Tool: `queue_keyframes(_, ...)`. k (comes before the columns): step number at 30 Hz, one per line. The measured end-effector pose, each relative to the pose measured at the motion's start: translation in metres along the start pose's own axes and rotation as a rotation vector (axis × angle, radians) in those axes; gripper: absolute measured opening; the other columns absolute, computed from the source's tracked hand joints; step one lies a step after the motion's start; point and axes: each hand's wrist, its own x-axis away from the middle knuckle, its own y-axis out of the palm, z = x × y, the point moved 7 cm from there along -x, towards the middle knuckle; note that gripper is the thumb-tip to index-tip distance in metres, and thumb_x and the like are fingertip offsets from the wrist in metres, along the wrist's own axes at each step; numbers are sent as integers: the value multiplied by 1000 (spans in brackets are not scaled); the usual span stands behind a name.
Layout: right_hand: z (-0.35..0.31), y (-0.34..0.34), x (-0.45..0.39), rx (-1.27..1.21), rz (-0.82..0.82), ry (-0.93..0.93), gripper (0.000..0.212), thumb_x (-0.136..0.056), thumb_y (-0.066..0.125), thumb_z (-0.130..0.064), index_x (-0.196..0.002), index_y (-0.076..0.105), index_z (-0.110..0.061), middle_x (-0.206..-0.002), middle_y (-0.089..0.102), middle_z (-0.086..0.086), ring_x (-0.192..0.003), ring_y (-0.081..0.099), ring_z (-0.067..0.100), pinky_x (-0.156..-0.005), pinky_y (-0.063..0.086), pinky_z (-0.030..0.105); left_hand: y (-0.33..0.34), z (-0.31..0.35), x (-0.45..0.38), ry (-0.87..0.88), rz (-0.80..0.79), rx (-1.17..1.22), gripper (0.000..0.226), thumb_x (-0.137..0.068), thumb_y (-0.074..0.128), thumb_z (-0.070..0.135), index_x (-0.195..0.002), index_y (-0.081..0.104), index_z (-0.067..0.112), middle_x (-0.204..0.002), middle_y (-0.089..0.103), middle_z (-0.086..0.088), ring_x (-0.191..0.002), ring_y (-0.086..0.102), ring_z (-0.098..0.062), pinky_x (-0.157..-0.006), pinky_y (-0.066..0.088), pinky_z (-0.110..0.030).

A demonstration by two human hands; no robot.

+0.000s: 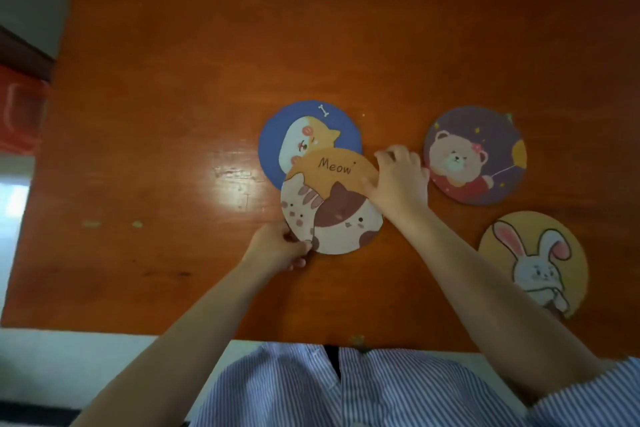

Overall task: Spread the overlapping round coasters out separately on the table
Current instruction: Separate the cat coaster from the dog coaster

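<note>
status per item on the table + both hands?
blue dog coaster: flat, partly under the Meow coaster
Meow cat coaster: on top, overlapping, held at both edges
bear coaster: flat, separate
rabbit coaster: flat, separate
left hand: pinching Meow coaster's near-left edge
right hand: on its right edge

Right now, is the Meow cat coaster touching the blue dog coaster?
Touching. The head view shows the Meow cat coaster overlapping the blue dog coaster, its upper edge covering the dog picture's lower part, with no table showing between them.
</note>
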Motion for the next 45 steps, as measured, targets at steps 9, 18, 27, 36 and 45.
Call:
queue_keyframes(9,5,11,27,-218,73,-10,47,-86,63,-14,-130,46,-9,-131,48,12,-121,40,31,-98,40,44,-45,56,5,300,505,-443,24,-89,54,25,-104,54,5,-90,61,-13,-86,59,-33,-61,39,-30)
queue_keyframes(18,13,6,42,-574,293,147,26,-83,60,-1,-110,61,-2,-99,65,17,-97,56,31,-86,45,38,-44,47,12,351,512,-118,16,-85,62,19,-74,63,7,-69,58,-5,-66,55,-25,-53,43,-27)
queue_keyframes(27,-19,19,82,-398,212,-64,23,-84,60,4,-106,67,0,-104,66,20,-95,60,29,-76,39,17,-45,-41,39,216,313,44,14,-80,70,9,-68,62,13,-63,63,-1,-44,59,-6,-46,54,-13)
queue_keyframes(36,-34,30,64,-273,142,-51,24,-85,53,7,-103,67,2,-106,66,22,-97,59,32,-80,46,35,-47,-44,29,267,317,-109,28,-77,69,10,-55,55,19,-51,60,1,-48,60,-12,-68,59,-36)
queue_keyframes(45,-35,33,61,-253,178,-10,25,-90,52,-1,-113,63,-1,-111,64,19,-103,56,30,-79,40,27,-48,-37,23,268,257,-224,26,-78,69,14,-55,56,14,-53,61,-4,-64,67,-28,-71,59,-40)
